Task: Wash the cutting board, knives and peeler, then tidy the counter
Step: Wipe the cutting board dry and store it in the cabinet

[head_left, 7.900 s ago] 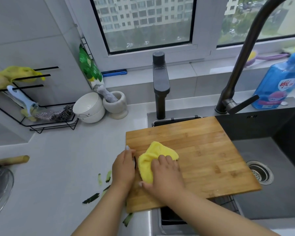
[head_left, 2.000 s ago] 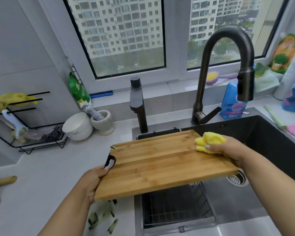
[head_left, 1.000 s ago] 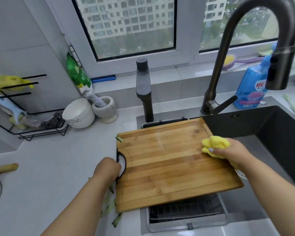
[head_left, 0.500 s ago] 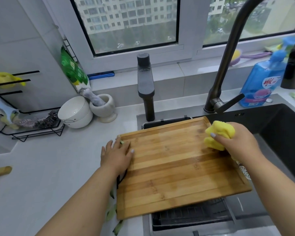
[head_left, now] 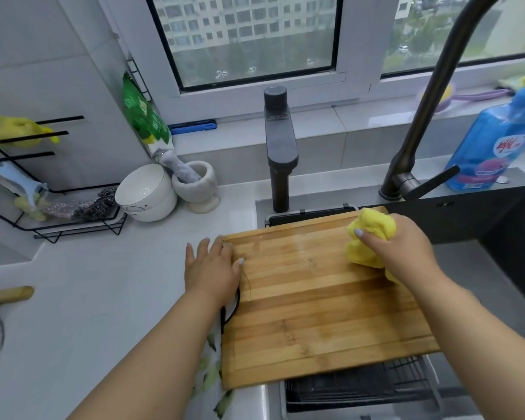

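Head | cutting board between hands | left hand flat — right hand grips cloth

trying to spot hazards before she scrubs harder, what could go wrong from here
The cutting board bridges counter and sink, its right part overhanging the basin; a hard push from the right hand with the yellow cloth might tip it. The left hand lies flat, no grip, so it could slide. Green peel scraps may get trapped beneath.

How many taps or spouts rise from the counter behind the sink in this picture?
2. A short square-headed dark tap stands behind the cutting board's far left corner; a tall curved faucet rises to its right, beside the blue bottle. None seems hidden.
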A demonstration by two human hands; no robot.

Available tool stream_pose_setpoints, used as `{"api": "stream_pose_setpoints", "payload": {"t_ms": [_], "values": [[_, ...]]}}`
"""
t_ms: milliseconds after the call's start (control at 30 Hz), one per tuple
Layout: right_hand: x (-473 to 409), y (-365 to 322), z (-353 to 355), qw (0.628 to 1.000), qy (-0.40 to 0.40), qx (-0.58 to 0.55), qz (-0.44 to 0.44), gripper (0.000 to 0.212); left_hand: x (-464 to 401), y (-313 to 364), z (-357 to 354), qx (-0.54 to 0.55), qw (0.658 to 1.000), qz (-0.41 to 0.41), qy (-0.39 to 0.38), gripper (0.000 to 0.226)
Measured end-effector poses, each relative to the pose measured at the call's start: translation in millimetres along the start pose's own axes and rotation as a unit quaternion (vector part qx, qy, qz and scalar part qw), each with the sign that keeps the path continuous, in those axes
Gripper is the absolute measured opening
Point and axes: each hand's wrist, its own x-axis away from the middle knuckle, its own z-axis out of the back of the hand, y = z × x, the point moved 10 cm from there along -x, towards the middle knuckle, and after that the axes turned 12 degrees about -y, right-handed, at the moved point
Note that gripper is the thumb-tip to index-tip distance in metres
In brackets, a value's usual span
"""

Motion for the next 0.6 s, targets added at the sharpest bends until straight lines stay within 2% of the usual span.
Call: {"api": "stream_pose_setpoints", "payload": {"t_ms": [100, 267, 367, 467, 533, 600], "values": [[-1, -1, -7, 1.0, -0.007, -0.003, 0.004, 0.02, -9, -3, 3, -0.05, 0.999, -0.014, -0.008, 0.047], [-1, 2, -3, 1.0, 0.01, -0.007, 0.008, 0.019, -2, -45, 13, -0.115, 0.993, 0.029, -0.003, 0.037], [-3, 4, -2, 1.0, 0.018, -0.006, -0.003, 0.023, 4, -38, 16, -0.055, 0.998, 0.032, 0.029, 0.037], [-7, -3, 17, 0.997, 0.072, -0.004, 0.01, 0.027, 17, -10, 8, 0.059, 0.996, 0.008, 0.073, 0.038], [-12, -12, 32, 0.993, 0.113, -0.003, 0.027, 0.031, 22, 5, -6, 0.099, 0.994, -0.011, 0.053, 0.049], [-19, -19, 38, 0.99, 0.132, 0.026, 0.04, 0.039, 18, 6, -19, 0.081, 0.997, -0.001, 0.006, 0.059]]}}
